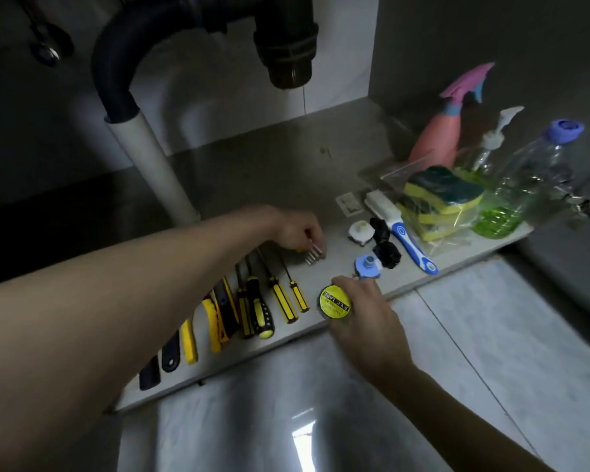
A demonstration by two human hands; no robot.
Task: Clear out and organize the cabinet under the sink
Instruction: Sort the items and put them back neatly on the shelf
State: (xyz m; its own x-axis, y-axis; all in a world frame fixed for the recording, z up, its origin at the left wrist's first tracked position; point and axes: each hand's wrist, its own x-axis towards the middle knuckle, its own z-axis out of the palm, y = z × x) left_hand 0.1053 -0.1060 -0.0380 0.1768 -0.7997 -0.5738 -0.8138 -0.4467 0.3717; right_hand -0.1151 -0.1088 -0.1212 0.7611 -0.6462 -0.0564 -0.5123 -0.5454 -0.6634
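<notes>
My left hand reaches into the cabinet and pinches a small bunch of metal bits down on the cabinet floor. My right hand holds a roll of tape with a yellow label at the cabinet's front edge. Left of the tape, several yellow-and-black screwdrivers and other hand tools lie in a row. A blue round fitting lies just beyond my right hand.
A white drain pipe rises behind my left arm under a black trap. At the right stand a pink spray bottle, a pump bottle, a clear bottle with green liquid, bagged sponges and a blue-white brush.
</notes>
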